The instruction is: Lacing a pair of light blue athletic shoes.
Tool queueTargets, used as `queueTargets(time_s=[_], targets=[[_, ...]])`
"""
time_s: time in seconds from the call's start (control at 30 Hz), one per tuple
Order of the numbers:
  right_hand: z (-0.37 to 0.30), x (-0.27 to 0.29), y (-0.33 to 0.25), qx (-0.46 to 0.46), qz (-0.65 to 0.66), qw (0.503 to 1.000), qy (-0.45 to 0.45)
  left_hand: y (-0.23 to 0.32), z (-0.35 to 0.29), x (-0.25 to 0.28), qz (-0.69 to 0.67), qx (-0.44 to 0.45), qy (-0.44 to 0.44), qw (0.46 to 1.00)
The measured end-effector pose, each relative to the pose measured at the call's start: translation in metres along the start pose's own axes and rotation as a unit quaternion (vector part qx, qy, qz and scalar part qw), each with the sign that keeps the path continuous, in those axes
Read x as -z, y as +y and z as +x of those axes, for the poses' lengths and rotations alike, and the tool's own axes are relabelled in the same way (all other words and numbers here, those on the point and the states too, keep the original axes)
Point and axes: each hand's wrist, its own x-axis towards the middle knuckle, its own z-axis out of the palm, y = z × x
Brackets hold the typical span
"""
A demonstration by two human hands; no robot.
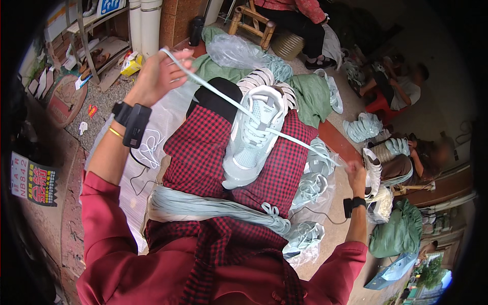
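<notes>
sneaker (252,140) on checked cloth (195,147), between left hand (160,73) and right hand (357,174) (both pinching lace (223,95), well apart)

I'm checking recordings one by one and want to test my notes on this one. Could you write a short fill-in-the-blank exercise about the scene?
1. The left hand holds the lace ____ (higher or lower) in the picture than the right hand does.
2. The shoe has its toe pointing ____ (toward or away from) the bundle of pale strands.
3. The lap cloth has a red-and-black ____ (checked or striped) pattern.

Missing words: higher; toward; checked.
</notes>
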Motion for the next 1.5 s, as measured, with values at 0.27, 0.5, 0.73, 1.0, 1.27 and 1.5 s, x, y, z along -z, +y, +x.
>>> queueTargets(time_s=[0.27,0.5,0.73,1.0,1.27,1.5], targets=[[0.056,0.001,-0.283,0.242,0.137,0.960,-0.034,-0.016,-0.036,-0.005,0.787,-0.237,0.142,0.552],[0.062,-0.029,-0.331,0.240,0.217,0.924,-0.206,-0.070,-0.017,-0.104,0.795,-0.226,-0.089,0.556],[0.063,-0.045,-0.322,0.238,0.270,0.924,-0.126,-0.056,-0.034,-0.108,0.630,-0.148,-0.166,0.744],[0.067,-0.041,-0.313,0.173,0.279,0.926,-0.189,-0.061,-0.032,-0.087,0.740,-0.337,-0.183,0.553],[0.072,-0.045,-0.310,0.199,0.267,0.918,-0.215,-0.047,-0.029,-0.069,0.789,-0.447,-0.176,0.384],[0.074,-0.026,-0.289,0.125,0.270,0.927,-0.229,-0.046,-0.027,-0.041,0.764,-0.395,-0.118,0.496]])
